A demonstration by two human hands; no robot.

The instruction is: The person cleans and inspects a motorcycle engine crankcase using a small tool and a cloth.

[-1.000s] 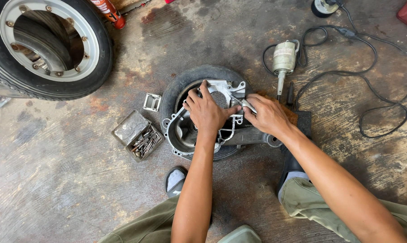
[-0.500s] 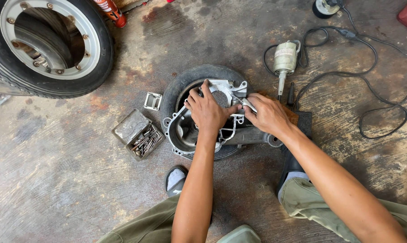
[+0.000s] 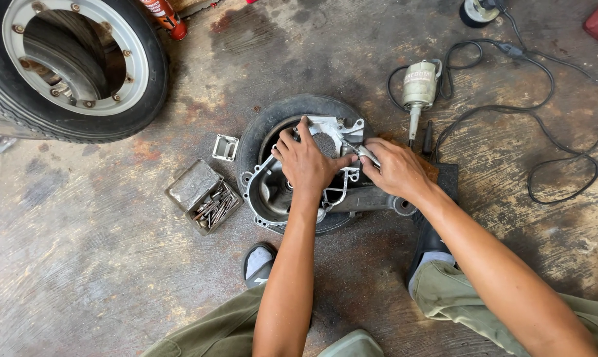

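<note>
At frame centre my left hand point(image 3: 307, 162) presses flat on the engine casing point(image 3: 272, 192); my right hand point(image 3: 395, 170) fingers pinch a metal tool point(image 3: 364, 153).

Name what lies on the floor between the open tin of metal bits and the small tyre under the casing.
In the head view, a small rectangular metal frame lies between the open tin and the small tyre; otherwise, bare stained concrete.

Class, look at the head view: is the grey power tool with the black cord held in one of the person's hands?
No: the grey power tool lies on the floor, apart from both hands, while the right hand holds a small metal tool.
</note>
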